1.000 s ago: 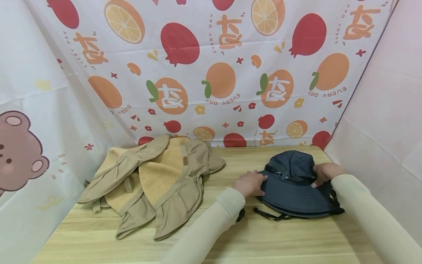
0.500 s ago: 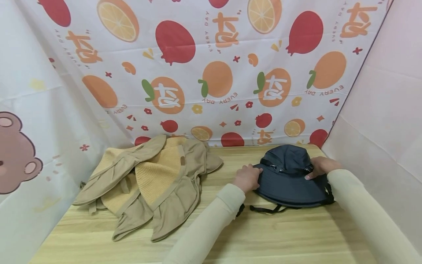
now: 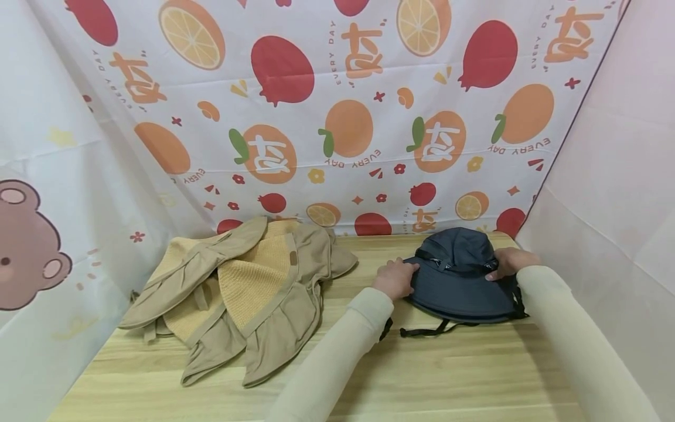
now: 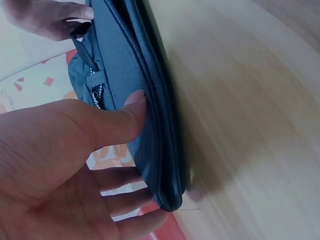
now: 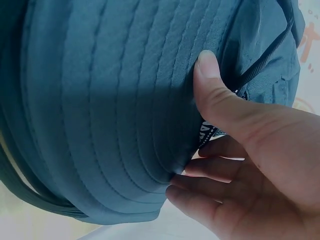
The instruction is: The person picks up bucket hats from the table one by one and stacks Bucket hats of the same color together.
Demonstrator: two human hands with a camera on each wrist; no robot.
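Observation:
A dark navy bucket hat lies at the table's back right, crown toward the wall and wide brim toward me. My left hand holds the brim's left edge; in the left wrist view its thumb presses the upper face while the fingers lie round the edge. That edge shows several fabric layers; whether hats are stacked I cannot tell. On the other side my right hand grips the brim near the crown, thumb on top in the right wrist view, fingertips partly hidden at the edge. A black cord trails in front.
Tan sun hats with woven straw-coloured crowns lie overlapped on the left of the wooden table. A fruit-print cloth hangs behind, and a pale sheet stands close on the right.
The navy hat has shifted slightly back and left with both my hands on it. In the head view the scene has also shifted a little. The tan hats lie as before.

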